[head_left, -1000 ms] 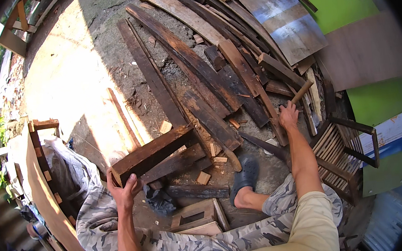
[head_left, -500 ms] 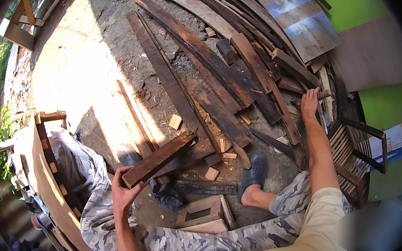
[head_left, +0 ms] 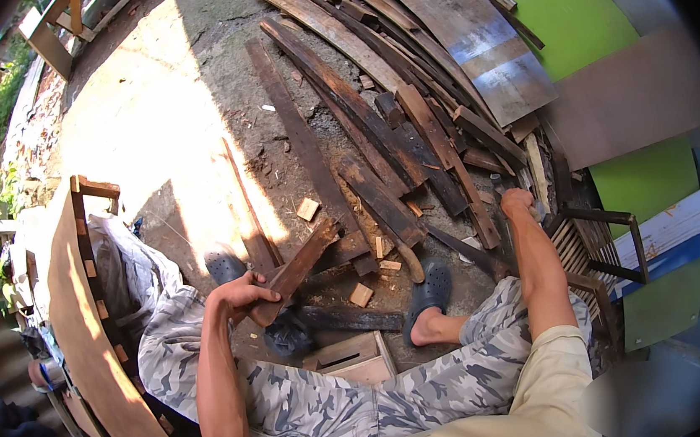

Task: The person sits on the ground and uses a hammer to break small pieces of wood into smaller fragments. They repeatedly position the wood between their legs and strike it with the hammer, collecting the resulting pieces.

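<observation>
- A person in a cream shirt point(head_left: 488, 426) and camouflage trousers point(head_left: 317, 400) grips a short, dark wooden beam point(head_left: 304, 265) in the left hand point(head_left: 244, 296), fingers wrapped at its near end and thumb laid over it.
- The beam slopes up and away from the hand, in front of the trousers' left leg; its ragged far end shows beside a dark plank point(head_left: 346, 250), though whether the two touch cannot be told.
- Well apart, near a spread of loose timber point(head_left: 437, 138), the right hand point(head_left: 521, 204) is curled into a fist; something grey shows at its edge, but what it holds cannot be told.
- Solid by its look, the beam is probably stiff, moderately heavy and hard to break, its rough tip likely to splinter.
- Its dry-looking faces should not slip much; held by one end it may tip, so a grasp on the long sides nearer the middle seems steadier.
</observation>
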A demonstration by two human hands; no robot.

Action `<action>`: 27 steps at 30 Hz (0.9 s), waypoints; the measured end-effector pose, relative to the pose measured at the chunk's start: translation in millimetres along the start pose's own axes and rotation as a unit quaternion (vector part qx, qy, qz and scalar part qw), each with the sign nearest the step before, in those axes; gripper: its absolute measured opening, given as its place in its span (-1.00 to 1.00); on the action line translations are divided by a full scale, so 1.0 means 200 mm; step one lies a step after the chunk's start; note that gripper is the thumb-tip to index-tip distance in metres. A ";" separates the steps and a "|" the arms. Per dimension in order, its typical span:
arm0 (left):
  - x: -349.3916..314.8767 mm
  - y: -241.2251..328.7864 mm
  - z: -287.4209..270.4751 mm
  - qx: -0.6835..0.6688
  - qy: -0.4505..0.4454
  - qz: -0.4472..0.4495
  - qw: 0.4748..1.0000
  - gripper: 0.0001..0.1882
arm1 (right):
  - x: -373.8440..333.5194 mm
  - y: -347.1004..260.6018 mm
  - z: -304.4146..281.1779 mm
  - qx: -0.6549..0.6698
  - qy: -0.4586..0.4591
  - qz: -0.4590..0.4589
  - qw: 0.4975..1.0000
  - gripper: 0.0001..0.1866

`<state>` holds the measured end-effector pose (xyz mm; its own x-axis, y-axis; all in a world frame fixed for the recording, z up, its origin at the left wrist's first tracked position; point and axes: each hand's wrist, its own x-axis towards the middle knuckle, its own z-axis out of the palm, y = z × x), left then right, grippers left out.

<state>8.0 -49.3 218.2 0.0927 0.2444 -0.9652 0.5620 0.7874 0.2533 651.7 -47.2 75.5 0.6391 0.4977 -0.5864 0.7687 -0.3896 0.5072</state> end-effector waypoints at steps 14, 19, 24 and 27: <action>0.30 -0.43 0.41 0.344 0.203 0.099 0.911 0.10 | -1.25 0.27 -0.39 0.377 0.049 -0.174 0.909 -0.52; 0.36 -0.51 0.36 0.269 0.240 0.145 0.921 -0.11 | -1.68 0.11 -0.24 0.594 -0.045 -0.213 0.774 -0.64; 0.52 -0.54 0.16 -0.009 0.013 0.170 0.985 -0.15 | -1.78 -0.02 -0.11 0.610 -0.043 -0.230 0.757 -0.69; 0.53 -0.48 0.19 -0.028 -0.031 0.199 0.979 -0.16 | -1.74 -0.05 0.00 0.578 -0.007 -0.195 0.793 -0.64</action>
<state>-5.2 -121.0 90.0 0.3457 0.5052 -0.7907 0.4255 0.6667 0.6120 422.4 -216.0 274.9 0.3421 0.7495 -0.5667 0.4119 -0.6617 -0.6265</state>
